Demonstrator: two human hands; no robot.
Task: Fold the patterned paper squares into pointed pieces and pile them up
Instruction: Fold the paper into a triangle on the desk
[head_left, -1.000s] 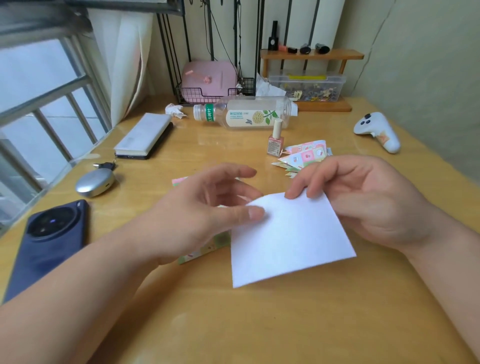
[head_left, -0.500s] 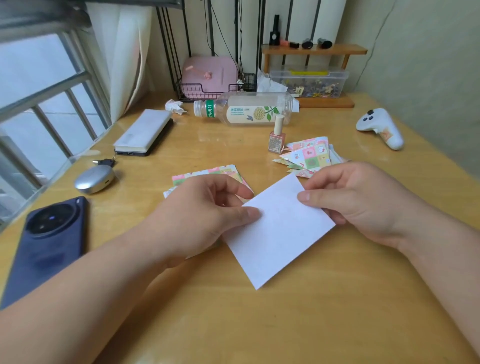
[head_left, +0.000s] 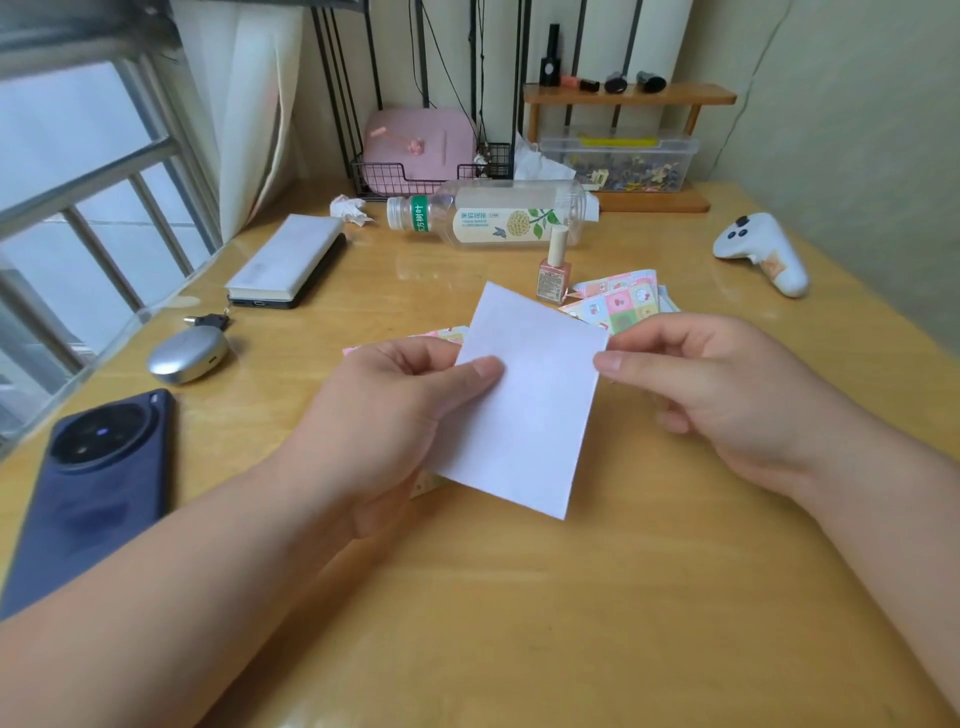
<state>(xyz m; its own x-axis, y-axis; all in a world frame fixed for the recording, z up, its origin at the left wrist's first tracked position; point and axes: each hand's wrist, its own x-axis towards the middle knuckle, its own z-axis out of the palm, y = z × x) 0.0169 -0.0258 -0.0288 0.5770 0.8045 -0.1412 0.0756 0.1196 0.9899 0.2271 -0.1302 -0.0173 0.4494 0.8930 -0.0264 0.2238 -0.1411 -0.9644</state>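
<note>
I hold a paper square (head_left: 530, 400) with its plain white side facing me, lifted above the wooden desk (head_left: 519, 597). My left hand (head_left: 395, 410) pinches its left edge between thumb and fingers. My right hand (head_left: 727, 389) pinches its right edge with thumb and forefinger. A pile of folded patterned pieces (head_left: 618, 304) lies just behind the sheet, to the right. More patterned paper (head_left: 441, 335) shows behind my left hand, mostly hidden by it.
A nail polish bottle (head_left: 555, 267) stands behind the sheet, with a plastic drink bottle (head_left: 493, 215) lying beyond it. At the left are a dark phone (head_left: 93, 488), a silver earbud case (head_left: 188, 353) and a power bank (head_left: 288, 260). A white controller (head_left: 763, 252) lies at the right.
The white sheet has risen off the desk and turned more upright. Both hands moved up with it, each now pinching a side edge.
</note>
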